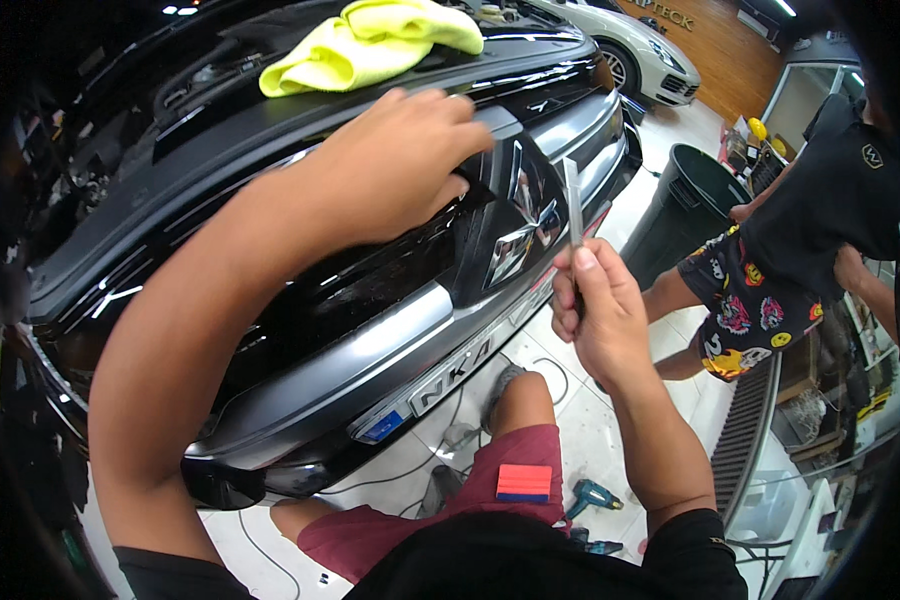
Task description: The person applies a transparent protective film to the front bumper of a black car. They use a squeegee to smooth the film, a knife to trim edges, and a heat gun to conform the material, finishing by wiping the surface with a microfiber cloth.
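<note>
At the front of a black car, my left hand hovers over or rests on the glossy upper grille panel; which one I cannot tell. Its fingers are bent, with the thumb apart from them, and the fingertips are slightly blurred. Nothing shows between them. My right hand grips a slim metallic snap-off knife, held upright beside the chrome emblem. A yellow-green microfibre cloth lies on the car's front edge, beyond my left hand.
A red squeegee lies on my thigh. On the tiled floor are a teal heat gun and loose cables. A dark bin and another person stand at the right. Behind is a white car.
</note>
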{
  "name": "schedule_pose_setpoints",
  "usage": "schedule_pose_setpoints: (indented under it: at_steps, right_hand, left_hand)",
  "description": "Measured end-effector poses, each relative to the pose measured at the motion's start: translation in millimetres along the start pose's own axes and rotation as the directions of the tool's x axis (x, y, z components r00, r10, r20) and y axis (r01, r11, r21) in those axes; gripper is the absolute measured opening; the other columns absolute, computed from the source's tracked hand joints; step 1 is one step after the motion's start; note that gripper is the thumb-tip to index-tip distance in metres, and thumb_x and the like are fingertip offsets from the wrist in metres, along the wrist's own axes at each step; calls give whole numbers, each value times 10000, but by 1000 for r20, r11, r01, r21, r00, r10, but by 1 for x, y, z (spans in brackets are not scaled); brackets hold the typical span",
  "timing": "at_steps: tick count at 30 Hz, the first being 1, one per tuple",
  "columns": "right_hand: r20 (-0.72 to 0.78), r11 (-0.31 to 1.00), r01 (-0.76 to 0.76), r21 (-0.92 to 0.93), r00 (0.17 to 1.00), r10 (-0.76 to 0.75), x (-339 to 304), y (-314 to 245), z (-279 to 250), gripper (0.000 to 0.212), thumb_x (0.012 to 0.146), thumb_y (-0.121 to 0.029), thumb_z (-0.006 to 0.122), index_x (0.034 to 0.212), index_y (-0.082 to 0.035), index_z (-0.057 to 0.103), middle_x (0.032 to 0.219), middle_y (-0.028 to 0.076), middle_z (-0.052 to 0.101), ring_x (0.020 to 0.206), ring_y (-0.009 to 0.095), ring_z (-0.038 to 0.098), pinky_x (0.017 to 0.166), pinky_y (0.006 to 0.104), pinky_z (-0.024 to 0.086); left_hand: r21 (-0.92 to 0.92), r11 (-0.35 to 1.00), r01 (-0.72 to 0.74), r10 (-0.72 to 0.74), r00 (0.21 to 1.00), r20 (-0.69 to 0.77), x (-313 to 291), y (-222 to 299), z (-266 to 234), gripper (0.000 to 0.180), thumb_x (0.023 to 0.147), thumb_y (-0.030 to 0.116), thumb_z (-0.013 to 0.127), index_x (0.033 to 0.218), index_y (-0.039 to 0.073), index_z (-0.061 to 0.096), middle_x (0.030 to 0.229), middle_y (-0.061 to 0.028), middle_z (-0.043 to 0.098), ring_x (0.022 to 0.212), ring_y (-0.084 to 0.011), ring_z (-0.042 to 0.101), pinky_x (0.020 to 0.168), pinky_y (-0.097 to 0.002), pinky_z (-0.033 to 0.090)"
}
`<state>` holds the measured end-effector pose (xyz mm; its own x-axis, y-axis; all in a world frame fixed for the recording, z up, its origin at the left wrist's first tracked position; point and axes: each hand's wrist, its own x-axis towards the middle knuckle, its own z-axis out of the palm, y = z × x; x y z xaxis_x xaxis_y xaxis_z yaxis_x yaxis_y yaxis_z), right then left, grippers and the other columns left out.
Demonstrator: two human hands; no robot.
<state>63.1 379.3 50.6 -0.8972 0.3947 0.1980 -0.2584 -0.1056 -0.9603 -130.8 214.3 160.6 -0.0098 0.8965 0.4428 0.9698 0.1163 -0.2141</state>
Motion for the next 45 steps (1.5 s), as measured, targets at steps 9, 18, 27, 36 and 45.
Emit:
schedule_pose_setpoints:
  at_steps: [9, 18, 27, 36, 45]
  right_hand:
    - [473, 251, 722, -645, 635, -610, 68, -9, 21, 371, 828, -40, 716, 1181, -39, 601, 761, 83, 530, 634, 231, 590, 580, 341, 491]
    - [604, 45, 790, -612, 503, -618, 102, -7, 11, 207, 834, -54, 709, 1026, -39, 633, 795, 101, 580, 651, 304, 621, 576, 394, 514]
    - [509, -15, 683, -730, 529, -679, 121, -19, 27, 104, 905, -104, 620, 952, -32, 560, 816, 134, 604, 658, 344, 646, 567, 438, 532]
    - [496, -97, 640, -763, 482, -723, 143, -36, 44, 128, 910, -117, 615, 927, -27, 526, 836, 151, 613, 665, 353, 653, 575, 444, 540]
    - [453, -55, 656, -753, 455, -767, 131, -35, 41, 131, 889, -81, 630, 963, -19, 542, 834, 160, 604, 654, 384, 628, 572, 464, 520]
  left_hand:
    - [100, 969, 225, -234, 968, 93, -61, 59, 6, 568, 920, 290, 678, 1342, -66, 542, 1459, -249, 488, 1338, -388, 483, 1140, -442, 372]
    - [131, 936, 326, -342, 930, 131, -46, 62, 23, 636, 936, 358, 647, 1415, -27, 484, 1492, -221, 468, 1373, -369, 453, 1139, -436, 360]
    - [124, 939, 321, -335, 936, 111, -47, 63, 23, 614, 936, 312, 640, 1423, -29, 484, 1495, -224, 464, 1377, -364, 452, 1131, -435, 363]
    - [113, 942, 316, -327, 941, 92, -49, 61, 25, 599, 933, 302, 641, 1414, -27, 501, 1496, -224, 462, 1383, -359, 449, 1136, -436, 361]
    - [86, 927, 364, -371, 925, 84, -47, 60, 26, 599, 931, 321, 633, 1405, -24, 510, 1486, -217, 474, 1384, -347, 451, 1138, -437, 356]
